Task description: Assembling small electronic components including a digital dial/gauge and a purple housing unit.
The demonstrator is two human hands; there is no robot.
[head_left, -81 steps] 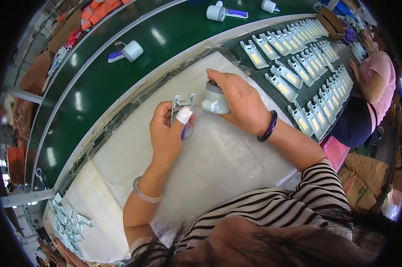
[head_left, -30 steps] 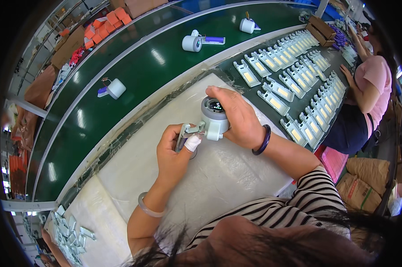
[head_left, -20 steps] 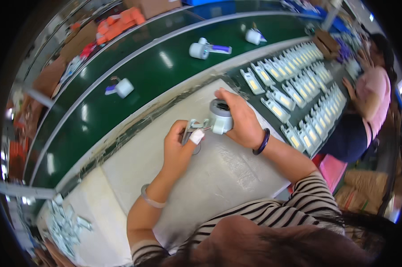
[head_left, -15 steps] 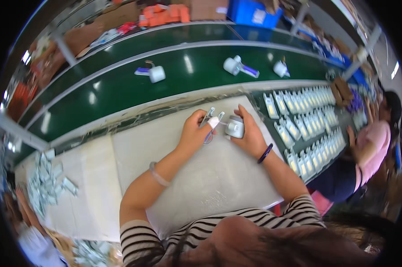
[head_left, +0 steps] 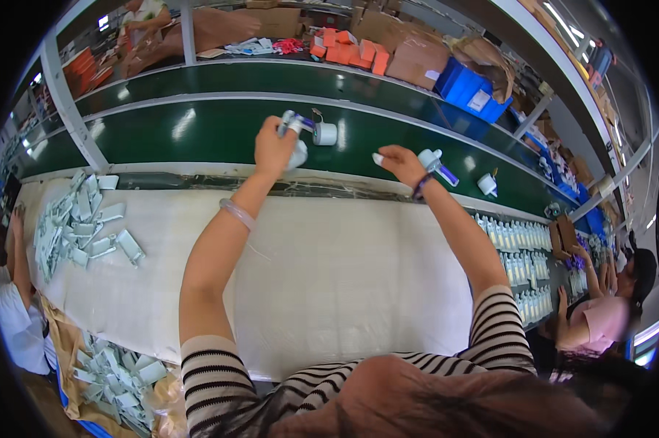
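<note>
One pale device (head_left: 298, 155), clamped in left grip (head_left: 275, 148), round body beside palm, right grip (head_left: 401, 163) unclear

Left hand (head_left: 272, 152), upper centre of frame, grips a pale device (head_left: 297, 155) at the green conveyor (head_left: 220, 139), just left of a round-headed unit (head_left: 326, 133) on the belt. Right hand (head_left: 402, 165), upper right of centre, fingers loosely bent, is nearest a purple-handled unit (head_left: 429, 160). Pale casings (head_left: 70, 233) heap at left on the covered table (head_left: 351, 285), panel rows (head_left: 519, 237) sit right of frame, co-worker in pink (head_left: 599, 321) beside them.
</note>
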